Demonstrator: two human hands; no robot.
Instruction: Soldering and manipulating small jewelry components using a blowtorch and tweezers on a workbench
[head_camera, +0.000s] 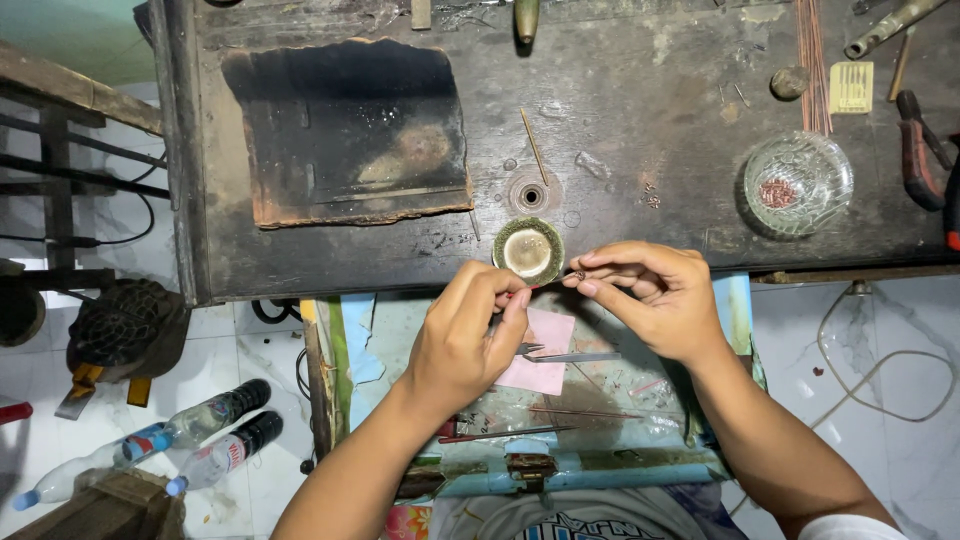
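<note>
Left hand (470, 335): fingers are curled, with thumb and forefinger pinched on the near end of a thin reddish wire (548, 284).
Right hand (655, 295): fingertips are pressed together on a tiny dark bead (578, 275) at the wire's far end; the other fingers are folded in.
Wire: short, slender and coppery, it is held between the two hands, just above the bench edge; finer detail cannot be made out.
Tweezers (565, 354): laid on a pink paper (545, 365) just under the hands, in an open drawer (600, 470).
Small round dish (528, 251): green-rimmed, pale inside, set just beyond the left fingertips.
Glass bowl (797, 184): reddish bits are held in it, well beyond the right hand.
Charred board (350, 130): seen far past the left hand.
</note>
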